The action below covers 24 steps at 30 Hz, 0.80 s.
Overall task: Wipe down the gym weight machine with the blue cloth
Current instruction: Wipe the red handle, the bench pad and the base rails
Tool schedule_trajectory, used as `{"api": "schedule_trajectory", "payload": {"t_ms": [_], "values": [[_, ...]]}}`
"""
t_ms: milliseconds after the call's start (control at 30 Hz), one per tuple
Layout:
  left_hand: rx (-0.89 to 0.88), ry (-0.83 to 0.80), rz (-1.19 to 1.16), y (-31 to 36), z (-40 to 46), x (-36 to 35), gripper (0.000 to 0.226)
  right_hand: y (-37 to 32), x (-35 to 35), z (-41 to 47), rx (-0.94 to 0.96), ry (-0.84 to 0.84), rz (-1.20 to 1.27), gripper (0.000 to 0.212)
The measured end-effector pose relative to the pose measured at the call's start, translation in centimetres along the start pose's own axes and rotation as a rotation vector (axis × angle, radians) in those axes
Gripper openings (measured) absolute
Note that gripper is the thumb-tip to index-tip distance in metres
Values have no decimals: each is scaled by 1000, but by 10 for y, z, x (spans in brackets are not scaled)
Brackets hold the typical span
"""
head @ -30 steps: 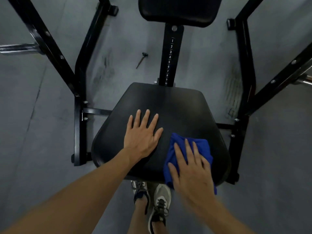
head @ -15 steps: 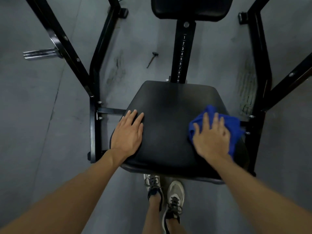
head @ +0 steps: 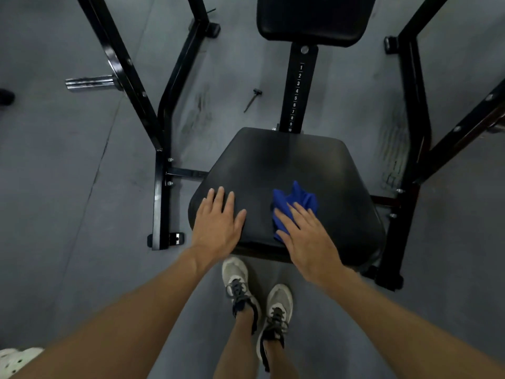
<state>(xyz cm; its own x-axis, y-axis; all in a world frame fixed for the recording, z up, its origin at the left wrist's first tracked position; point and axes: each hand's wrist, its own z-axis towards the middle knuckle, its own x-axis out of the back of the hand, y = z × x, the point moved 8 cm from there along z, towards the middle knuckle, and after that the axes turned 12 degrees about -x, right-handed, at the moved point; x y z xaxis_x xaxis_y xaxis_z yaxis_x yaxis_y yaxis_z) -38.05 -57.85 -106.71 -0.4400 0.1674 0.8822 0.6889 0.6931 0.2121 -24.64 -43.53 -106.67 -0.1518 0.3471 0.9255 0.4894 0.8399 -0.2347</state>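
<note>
The weight machine's black padded seat (head: 289, 162) fills the middle of the head view, with a numbered adjustment post (head: 297, 97) and a black back pad (head: 311, 17) behind it. My right hand (head: 306, 236) lies flat on the blue cloth (head: 296, 202), pressing it onto the seat's near middle. The cloth is crumpled and sticks out past my fingertips. My left hand (head: 218, 222) rests flat on the seat's near left corner, fingers apart, holding nothing.
Black steel frame bars (head: 159, 203) stand left of the seat, and more frame bars (head: 410, 132) to the right. A chrome weight peg (head: 90, 83) juts out at the left. A small pin (head: 252, 99) lies on the grey floor. My shoes (head: 257, 296) are under the seat's front edge.
My right hand slid the blue cloth from the seat's right side back toward the middle. My left hand stayed on the seat's left part. The view has shifted slightly.
</note>
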Motion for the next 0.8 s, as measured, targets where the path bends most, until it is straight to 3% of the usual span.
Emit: {"api": "schedule_trajectory", "payload": {"t_ms": [200, 333, 433, 500, 633, 800], "values": [[-111, -98, 46, 34, -35, -3, 70, 61, 14, -61, -31, 182, 75, 46], [-189, -102, 77, 37, -52, -6, 66, 96, 16, -101, -121, 163, 95, 88], [-227, -77, 81, 34, -58, -5, 60, 87, 13, -106, -227, 235, 136, 97], [-264, -66, 63, 29, -62, -3, 60, 56, 5, -102, -145, 285, 131, 98], [-334, -25, 45, 12, -78, -3, 73, -50, -6, -84, 188, 395, 86, 55], [-145, 93, -98, -39, -113, -11, 71, -165, -41, -56, 491, 410, -43, 37]]}}
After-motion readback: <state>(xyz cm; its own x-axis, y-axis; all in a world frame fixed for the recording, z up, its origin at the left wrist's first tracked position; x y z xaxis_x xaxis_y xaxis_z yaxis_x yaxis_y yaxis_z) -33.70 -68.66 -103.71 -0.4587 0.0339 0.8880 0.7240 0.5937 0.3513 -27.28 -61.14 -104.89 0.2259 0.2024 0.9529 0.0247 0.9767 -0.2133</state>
